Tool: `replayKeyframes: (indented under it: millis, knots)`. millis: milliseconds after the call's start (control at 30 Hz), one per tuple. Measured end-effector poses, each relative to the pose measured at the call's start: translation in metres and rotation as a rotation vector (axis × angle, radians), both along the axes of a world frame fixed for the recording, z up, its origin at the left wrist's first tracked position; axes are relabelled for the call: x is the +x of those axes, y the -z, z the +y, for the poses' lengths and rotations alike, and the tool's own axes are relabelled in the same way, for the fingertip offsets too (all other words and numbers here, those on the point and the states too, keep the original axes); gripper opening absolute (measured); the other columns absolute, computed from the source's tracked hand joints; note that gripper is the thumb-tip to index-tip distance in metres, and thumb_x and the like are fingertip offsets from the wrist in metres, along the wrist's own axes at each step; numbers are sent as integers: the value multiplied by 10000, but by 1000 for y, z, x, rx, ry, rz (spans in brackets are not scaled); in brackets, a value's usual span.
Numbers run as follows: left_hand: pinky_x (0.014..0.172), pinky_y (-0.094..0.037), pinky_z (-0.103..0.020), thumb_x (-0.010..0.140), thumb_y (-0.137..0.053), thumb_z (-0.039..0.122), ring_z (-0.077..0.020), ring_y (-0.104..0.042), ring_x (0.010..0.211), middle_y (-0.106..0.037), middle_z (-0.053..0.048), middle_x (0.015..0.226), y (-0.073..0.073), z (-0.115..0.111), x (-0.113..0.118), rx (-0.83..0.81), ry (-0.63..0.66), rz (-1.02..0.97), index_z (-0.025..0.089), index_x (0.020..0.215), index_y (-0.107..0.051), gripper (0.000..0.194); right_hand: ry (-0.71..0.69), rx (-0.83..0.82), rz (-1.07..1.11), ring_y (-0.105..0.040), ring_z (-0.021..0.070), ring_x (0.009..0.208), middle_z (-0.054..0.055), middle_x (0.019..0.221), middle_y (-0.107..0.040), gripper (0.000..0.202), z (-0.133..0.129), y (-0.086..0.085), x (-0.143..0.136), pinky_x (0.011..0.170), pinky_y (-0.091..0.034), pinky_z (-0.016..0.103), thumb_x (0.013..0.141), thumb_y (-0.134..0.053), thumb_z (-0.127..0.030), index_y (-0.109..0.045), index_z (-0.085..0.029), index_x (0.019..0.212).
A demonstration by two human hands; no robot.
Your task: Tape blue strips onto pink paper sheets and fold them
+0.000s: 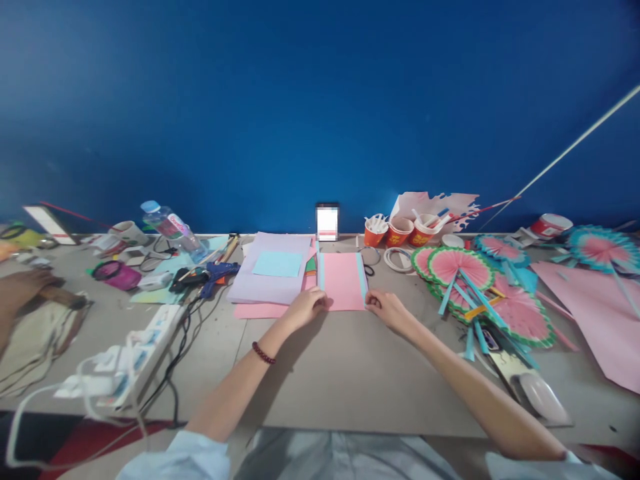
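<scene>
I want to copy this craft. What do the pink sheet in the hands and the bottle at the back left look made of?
The pink sheet looks like thin matte paper: flat, no shine, light blue strips along both sides. The bottle seems clear glossy plastic: see-through, with a blue cap.

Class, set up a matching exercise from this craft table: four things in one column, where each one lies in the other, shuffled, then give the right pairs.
Things:
1. pink sheet
2. water bottle
3. paper fans
4. orange cups

Places:
A. lying tilted at the back left of the table
B. spread out to the right of the right hand
C. held at its near edge by the left hand and the right hand
D. standing in a row by the blue wall, right of centre

Pairs: 1-C, 2-A, 3-B, 4-D
</scene>
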State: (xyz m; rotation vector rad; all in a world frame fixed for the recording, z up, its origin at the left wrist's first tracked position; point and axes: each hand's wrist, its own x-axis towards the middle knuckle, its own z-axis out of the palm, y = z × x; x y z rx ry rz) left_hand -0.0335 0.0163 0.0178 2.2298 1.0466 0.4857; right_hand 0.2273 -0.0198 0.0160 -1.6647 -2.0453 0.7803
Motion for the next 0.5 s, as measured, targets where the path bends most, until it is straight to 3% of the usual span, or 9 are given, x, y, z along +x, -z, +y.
replayKeyframes:
  millis: [200, 333, 500]
  knots:
    - [736, -430, -256, 857, -587, 215, -155, -566, 807, -577, -33, 866, 7, -2, -4, 73, 15, -25, 169, 779, -641, 105, 7, 231, 2, -566, 171, 814, 61, 874, -581, 150, -15, 18, -4, 768, -449, 288, 821, -498, -112, -635, -173, 834]
    - [766, -428, -293, 906, -527, 255, -181, -549, 843, -605, -44, 856, 9, -10, -3, 246, 18, 74, 174, 833, -649, 164, 41, 381, -80, -554, 199, 870, 76, 904, -597, 194, -26, 27, -9, 818, -456, 318, 870, -468, -122, -648, -175, 916]
    - [802, -423, -327, 943, -395, 146, -203, -509, 892, -591, -65, 897, 5, -31, -1, 474, 31, 268, 155, 881, -622, 235, -10, 453, -273, -550, 223, 921, 96, 988, -640, 243, -37, 29, -17, 816, -468, 340, 868, -447, -81, -659, -182, 931]
